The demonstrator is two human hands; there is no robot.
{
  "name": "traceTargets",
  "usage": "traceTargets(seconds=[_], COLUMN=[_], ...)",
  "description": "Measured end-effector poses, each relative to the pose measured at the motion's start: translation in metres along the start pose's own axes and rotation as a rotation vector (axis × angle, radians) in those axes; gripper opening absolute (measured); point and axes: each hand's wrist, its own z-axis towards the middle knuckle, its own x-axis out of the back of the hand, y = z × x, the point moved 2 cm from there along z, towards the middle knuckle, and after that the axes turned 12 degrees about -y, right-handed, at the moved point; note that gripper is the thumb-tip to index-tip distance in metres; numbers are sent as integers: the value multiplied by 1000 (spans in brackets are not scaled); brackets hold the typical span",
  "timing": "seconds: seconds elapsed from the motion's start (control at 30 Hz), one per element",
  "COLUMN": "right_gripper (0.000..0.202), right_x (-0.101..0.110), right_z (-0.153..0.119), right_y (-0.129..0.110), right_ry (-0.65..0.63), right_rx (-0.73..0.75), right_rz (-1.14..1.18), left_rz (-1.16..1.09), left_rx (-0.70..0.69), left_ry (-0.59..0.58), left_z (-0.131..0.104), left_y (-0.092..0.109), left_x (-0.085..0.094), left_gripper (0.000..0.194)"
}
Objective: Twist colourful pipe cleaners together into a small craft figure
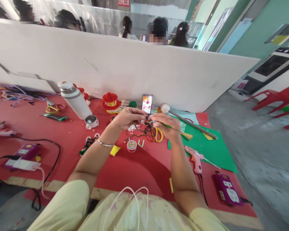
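Both my hands are raised over the middle of the red table (pixel 144 170). My left hand (pixel 128 118) pinches one side of a small dark braided cord piece (pixel 147 120) with red and green in it. My right hand (pixel 168 124) is closed at the other side of that piece, with a thin green stick or tool (pixel 166 125) among its fingers. Dark cord ends hang below. Just behind the hands a lit phone (pixel 146 104) leans upright. Scissors (pixel 158 134) with yellow handles lie under the right hand, and a small round spool (pixel 131 146) lies in front.
A white bottle (pixel 75 101) and its cup (pixel 91 122) stand left. Red-yellow yarn work (pixel 110 102) sits behind. Right are a green sheet (pixel 207 150), a rod (pixel 195 125), a pink glue gun (pixel 195 158) and a purple power box (pixel 227 188). A white partition (pixel 125 67) runs behind; people sit beyond.
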Motion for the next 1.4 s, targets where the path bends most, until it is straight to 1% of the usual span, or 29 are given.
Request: traceTargets(seconds=[0.07, 0.1, 0.13, 0.2, 0.27, 0.33, 0.37, 0.4, 0.43, 0.53, 0.6, 0.67, 0.73, 0.83, 0.9, 1.0, 1.1, 1.2, 1.23, 1.27, 1.3, 1.33, 1.4], right_gripper=[17, 13, 11, 18, 27, 37, 42, 45, 45, 30, 22, 20, 21, 25, 22, 18, 18, 19, 21, 25, 29, 34, 40], right_x=[12, 16, 18, 15, 4, -10, -17, -22, -25, -29, -27, -24, -22, -25, -26, -25, -21, -22, -24, -27, -30, -32, -35], right_z=[2, 2, 2, 0, -2, -3, -2, -2, -2, -1, -1, -1, 0, 1, 1, -2, -5, -7, -8, -9, -11, -12, -14], right_y=[-8, -10, -11, -7, 5, 19, 26, 31, 34, 31, 26, 21, 19, 20, 21, 22, 24, 25, 25, 24, 23, 23, 22], right_ry=[-71, -82, -92, -76, -10, 121, 211, 293, 351, 294, 276, 297, 308, 308, 314, 323, 274, 220, 225, 243, 268, 299, 340], right_rx=[-82, -134, -191, -301, -369, -360, -325, -290, -261, -140, -92, -89, -118, -160, -153, -100, -61, -48, -36, -19, 3, 26, 74], right_rz=[11, 16, 37, 168, 397, 602, 635, 610, 526, 222, 123, 108, 126, 147, 129, 48, 1, -77, -140, -211, -279, -328, -353], left_rz=[164, 249, 324, 393, 309, 130, 46, -20, -62, -112, -122, -126, -128, -134, -127, -118, -116, -81, -76, -88, -119, -163, -256], left_rx=[54, 63, 60, 56, 93, 121, 113, 90, 60, 5, -14, -49, -82, -110, -145, -216, -239, -309, -335, -341, -321, -281, -188], left_ry=[-37, -53, -69, -119, -200, -242, -230, -198, -158, -70, -32, 15, 42, 66, 113, 190, 229, 349, 394, 416, 403, 359, 242], left_z=[1, 2, 3, 5, 6, 7, 8, 9, 10, 12, 11, 9, 7, 7, 8, 10, 11, 12, 12, 12, 12, 13, 13], left_y=[4, 5, 6, 8, 8, 7, 6, 4, 2, -5, -9, -11, -12, -14, -15, -18, -22, -24, -25, -25, -25, -25, -24], left_x=[7, 10, 11, 10, 5, -1, -4, -6, -8, -14, -16, -15, -13, -14, -16, -21, -27, -31, -32, -34, -36, -37, -39], left_gripper=[26, 23, 21, 19, 21, 26, 28, 30, 31, 29, 29, 31, 34, 37, 36, 36, 42, 43, 42, 40, 38, 36, 33])
